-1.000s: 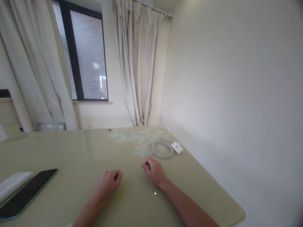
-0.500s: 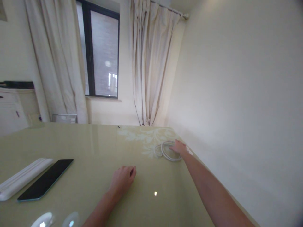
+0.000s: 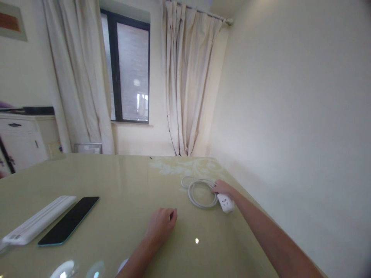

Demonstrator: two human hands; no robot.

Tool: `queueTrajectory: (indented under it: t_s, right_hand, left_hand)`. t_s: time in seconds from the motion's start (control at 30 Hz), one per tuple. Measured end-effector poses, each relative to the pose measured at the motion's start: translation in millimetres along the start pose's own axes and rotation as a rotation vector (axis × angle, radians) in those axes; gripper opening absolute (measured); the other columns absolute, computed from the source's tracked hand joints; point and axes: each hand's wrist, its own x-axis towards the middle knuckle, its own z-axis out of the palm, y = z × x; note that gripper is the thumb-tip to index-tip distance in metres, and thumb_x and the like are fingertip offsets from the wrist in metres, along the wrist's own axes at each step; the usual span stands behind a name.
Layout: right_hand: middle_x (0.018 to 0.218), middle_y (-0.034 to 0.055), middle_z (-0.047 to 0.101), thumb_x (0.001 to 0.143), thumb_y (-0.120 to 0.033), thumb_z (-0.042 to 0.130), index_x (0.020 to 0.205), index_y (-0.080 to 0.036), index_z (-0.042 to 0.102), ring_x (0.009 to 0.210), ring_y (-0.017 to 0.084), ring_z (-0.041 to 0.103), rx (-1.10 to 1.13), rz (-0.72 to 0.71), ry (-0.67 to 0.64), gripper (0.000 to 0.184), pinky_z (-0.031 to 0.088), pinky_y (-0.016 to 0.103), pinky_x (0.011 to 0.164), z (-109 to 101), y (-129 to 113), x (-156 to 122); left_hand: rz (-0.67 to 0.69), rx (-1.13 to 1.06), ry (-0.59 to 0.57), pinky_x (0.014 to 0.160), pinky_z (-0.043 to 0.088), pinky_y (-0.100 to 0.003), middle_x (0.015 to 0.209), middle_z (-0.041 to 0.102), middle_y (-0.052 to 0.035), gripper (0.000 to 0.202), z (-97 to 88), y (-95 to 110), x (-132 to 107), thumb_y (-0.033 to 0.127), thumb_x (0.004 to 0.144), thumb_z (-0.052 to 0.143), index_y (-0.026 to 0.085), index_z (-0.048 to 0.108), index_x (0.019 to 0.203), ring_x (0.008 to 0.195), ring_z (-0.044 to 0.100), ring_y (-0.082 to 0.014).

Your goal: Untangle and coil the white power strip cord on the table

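Note:
My right hand (image 3: 224, 187) grips a white power strip (image 3: 225, 203) where its coiled cable is gathered, near the right edge of the table. Holes of a socket show on the white end below my fingers. The loops of pale cable (image 3: 191, 196) spread to the left of that hand and appear to lie on the tabletop; my fingertips are partly hidden from view. My left hand (image 3: 161, 223) rests on the table nearer to me, its fingers curled into a loose fist with nothing visible in them.
On the left lie a long white bar with grooves (image 3: 40, 221) and a black flat device with a teal edge (image 3: 69, 221), side by side. The glossy table (image 3: 130, 181) reflects lights. A wall (image 3: 290, 116) runs along its right side.
My right hand has drawn the power strip and cable toward me, and the socket end now shows more. The view has shifted slightly left; my left hand stays curled on the table.

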Motion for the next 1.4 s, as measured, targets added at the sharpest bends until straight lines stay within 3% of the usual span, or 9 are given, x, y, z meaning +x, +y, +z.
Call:
queueTrajectory:
  t_s: [0.13,0.23,0.33,0.5,0.63,0.87,1.03,1.27,1.4]
  right_hand:
    - [0.072,0.0029,0.069,0.079,-0.015,0.085,0.077,-0.013,0.069,0.068,0.017,0.067,0.209,-0.005,-0.271,0.017,0.053,0.028,0.063,44,-44,-47]
    - [0.072,0.0014,0.071,0.078,-0.016,0.083,0.081,-0.016,0.069,0.064,0.015,0.066,0.436,-0.025,-0.349,0.014,0.048,0.025,0.058,76,-77,-80]
    - [0.077,0.0011,0.074,0.08,-0.018,0.079,0.089,-0.018,0.071,0.066,0.014,0.068,0.633,-0.037,-0.373,0.012,0.048,0.024,0.06,91,-93,-103]
    - [0.069,-0.0003,0.072,0.078,-0.018,0.077,0.089,-0.017,0.072,0.062,0.015,0.067,0.843,-0.085,-0.489,0.012,0.048,0.024,0.06,80,-80,-117]
    - [0.059,-0.0039,0.063,0.079,-0.025,0.077,0.084,-0.017,0.074,0.053,0.011,0.055,0.97,-0.09,-0.497,0.01,0.04,0.023,0.056,68,-70,-108]
    - [0.055,-0.0082,0.044,0.084,-0.045,0.069,0.1,-0.017,0.073,0.048,0.01,0.035,1.312,-0.009,-0.264,0.033,0.025,0.025,0.049,40,-49,-86]
    - [0.054,-0.0091,0.038,0.082,-0.052,0.07,0.101,-0.018,0.069,0.048,0.011,0.033,1.474,0.0,-0.25,0.039,0.029,0.027,0.049,25,-45,-89]
    - [0.051,-0.0107,0.041,0.075,-0.05,0.082,0.1,-0.016,0.072,0.045,0.009,0.035,1.699,-0.016,-0.308,0.044,0.03,0.025,0.045,34,-60,-100]
    - [0.051,-0.0114,0.041,0.072,-0.047,0.085,0.098,-0.017,0.072,0.044,0.008,0.036,1.838,0.11,-0.211,0.042,0.029,0.024,0.044,36,-54,-96]
  left_hand:
    - [0.08,-0.06,0.156,0.082,0.046,-0.031,0.094,0.072,-0.0079,0.04,-1.8,1,-8,0.036,0.108,0.036,0.022,0.069,0.091,0.09,0.067,-0.0215]
    - [0.21,-0.082,0.268,0.099,0.047,-0.038,0.108,0.073,-0.0095,0.034,-2.5,-3,-15,0.038,0.106,0.042,0.024,0.073,0.105,0.107,0.066,-0.0256]
    - [0.264,-0.062,0.129,0.105,0.046,-0.044,0.115,0.074,-0.0086,0.033,-7.6,-8,-22,0.045,0.104,0.05,0.027,0.075,0.113,0.114,0.065,-0.0281]
    - [0.361,-0.129,-0.186,0.092,0.048,-0.035,0.108,0.072,-0.0073,0.038,-21.6,-8,-30,0.058,0.094,0.067,0.025,0.075,0.11,0.103,0.065,-0.0255]
    - [0.348,-0.113,-0.256,0.079,0.044,-0.031,0.09,0.07,-0.0044,0.033,-18.7,-6,-28,0.05,0.101,0.057,0.021,0.071,0.093,0.085,0.062,-0.0206]
    - [0.182,0.255,0.028,0.114,0.033,-0.054,0.126,0.075,-0.0062,0.033,-33.5,-59,-13,0.018,0.097,0.056,0.035,0.082,0.106,0.124,0.06,-0.0305]
    - [-0.058,0.449,0.248,0.109,0.037,-0.059,0.161,0.052,-0.0079,0.054,-56.6,-106,-11,0.009,0.093,0.048,0.038,0.08,0.124,0.136,0.049,-0.0377]
    - [0.303,0.174,-0.023,0.111,0.038,-0.048,0.137,0.071,-0.004,0.036,-16.5,-47,-26,0.039,0.103,0.052,0.038,0.075,0.131,0.126,0.061,-0.0269]
    - [0.353,0.224,-0.065,0.116,0.031,-0.053,0.145,0.068,-0.0062,0.042,-15.9,-56,-27,0.05,0.098,0.063,0.04,0.07,0.138,0.133,0.058,-0.0303]
